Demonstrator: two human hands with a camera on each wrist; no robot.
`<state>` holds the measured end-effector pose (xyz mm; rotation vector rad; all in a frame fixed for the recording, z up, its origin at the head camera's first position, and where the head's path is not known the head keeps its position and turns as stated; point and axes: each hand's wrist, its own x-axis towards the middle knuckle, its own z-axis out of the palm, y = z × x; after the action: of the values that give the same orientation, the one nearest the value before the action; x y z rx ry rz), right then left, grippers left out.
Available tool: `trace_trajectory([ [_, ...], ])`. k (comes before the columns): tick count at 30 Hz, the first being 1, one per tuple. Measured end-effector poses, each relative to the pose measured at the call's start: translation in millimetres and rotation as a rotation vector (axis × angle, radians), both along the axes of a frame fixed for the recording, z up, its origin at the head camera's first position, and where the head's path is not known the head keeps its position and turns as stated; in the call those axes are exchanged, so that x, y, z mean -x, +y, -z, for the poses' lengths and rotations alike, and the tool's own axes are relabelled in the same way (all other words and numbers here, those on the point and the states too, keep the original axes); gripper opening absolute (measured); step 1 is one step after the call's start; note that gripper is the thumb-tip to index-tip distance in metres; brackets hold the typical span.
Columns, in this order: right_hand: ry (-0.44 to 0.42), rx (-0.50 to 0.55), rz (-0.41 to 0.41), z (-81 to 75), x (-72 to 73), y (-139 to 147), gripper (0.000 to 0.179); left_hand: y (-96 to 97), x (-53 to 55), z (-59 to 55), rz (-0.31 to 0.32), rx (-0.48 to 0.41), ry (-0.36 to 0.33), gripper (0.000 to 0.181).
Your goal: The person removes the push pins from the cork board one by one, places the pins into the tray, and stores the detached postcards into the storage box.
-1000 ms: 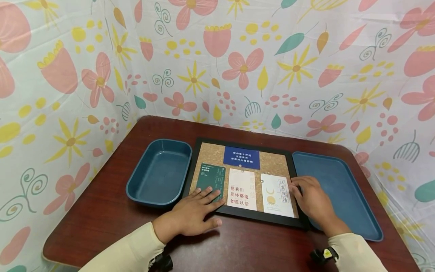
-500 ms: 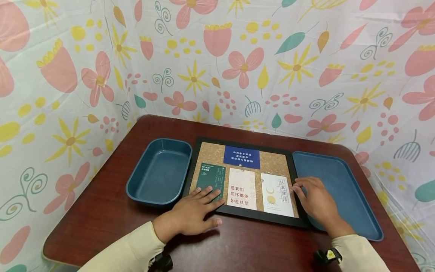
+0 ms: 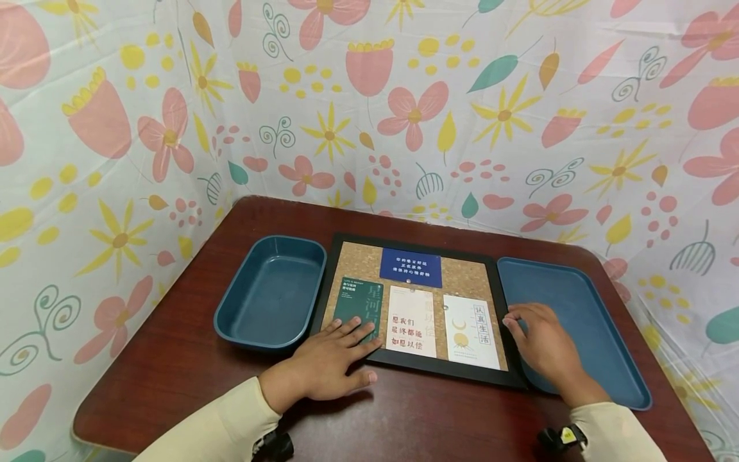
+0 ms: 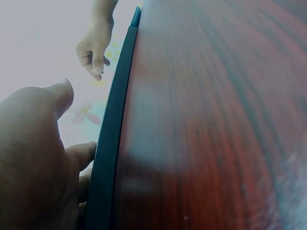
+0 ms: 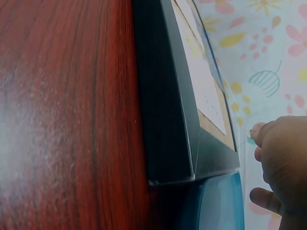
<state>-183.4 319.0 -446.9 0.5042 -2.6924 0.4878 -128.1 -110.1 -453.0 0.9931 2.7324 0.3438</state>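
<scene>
On tbl (image 3: 439, 423), blk-framed tan corkboard (image 3: 355, 260), 4 multicol. cards (image 3: 472, 332), L hand (image 3: 323, 366) atop

Bright, even light washes the curtain (image 3: 358, 96); I catch pale glare off the table (image 5: 38, 120) in 2 wrist views, the left hazy.

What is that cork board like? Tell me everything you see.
The cork board has a speckled tan face and plain black frame. It lies flat on the wooden-looking table between a deep blue dish and a shallow blue tray. It bears a blue card, a green card, a pink card and a white card. The left hand rests on its near left part.
</scene>
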Motion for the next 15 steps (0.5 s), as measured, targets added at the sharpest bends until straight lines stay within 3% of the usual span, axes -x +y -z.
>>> trace_trajectory([
  [15, -0.015, -0.011, 0.035, 0.5, -3.1, 8.6, 0.008, 1.0, 0.1, -0.8, -0.005, 0.001, -0.002, 0.069],
])
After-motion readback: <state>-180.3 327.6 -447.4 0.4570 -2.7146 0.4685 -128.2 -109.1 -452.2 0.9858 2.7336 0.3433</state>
